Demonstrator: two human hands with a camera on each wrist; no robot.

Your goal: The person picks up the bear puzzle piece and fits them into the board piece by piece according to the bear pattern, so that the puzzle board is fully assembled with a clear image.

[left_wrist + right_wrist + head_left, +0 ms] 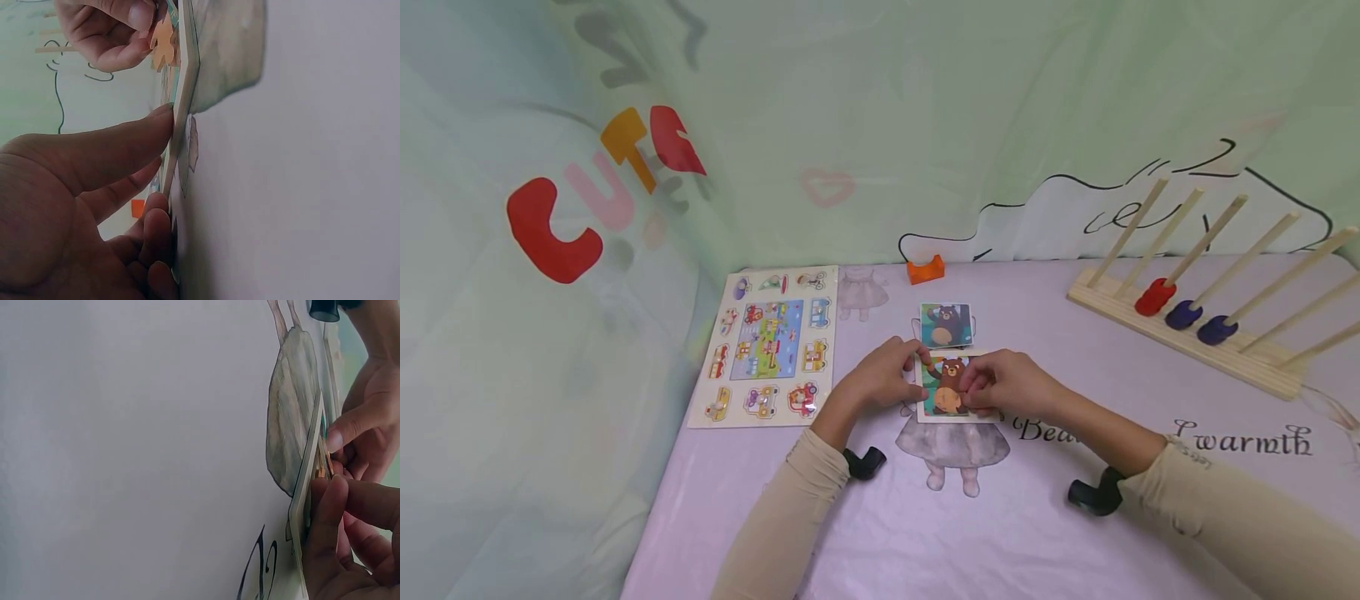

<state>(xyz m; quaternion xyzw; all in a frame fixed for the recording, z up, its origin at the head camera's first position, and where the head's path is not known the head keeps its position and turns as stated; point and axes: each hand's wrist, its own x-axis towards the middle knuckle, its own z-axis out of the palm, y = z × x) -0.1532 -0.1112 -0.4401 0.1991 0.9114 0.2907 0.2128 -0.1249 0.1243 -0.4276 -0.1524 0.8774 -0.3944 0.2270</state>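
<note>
A small framed wooden puzzle (934,419) with a brown bear picture lies mid-table. My left hand (885,375) grips its left side, the thumb on the board and the lower fingers curled against its edge. At the right side, my right hand (1006,382) pinches an orange-tan bear puzzle piece (164,45) between thumb and fingertips. The piece stands tilted over the board in the left wrist view. Fingers hide part of the picture, so how far the piece sits in the frame cannot be told. A matching bear picture card (947,325) lies just behind the puzzle.
On the left lies a larger vehicle peg puzzle (702,414). An orange notched block (926,269) sits near the back wall. At the back right stands a wooden peg rack (1187,342) with red and dark blue beads. Hanging cloth (880,108) borders the table behind.
</note>
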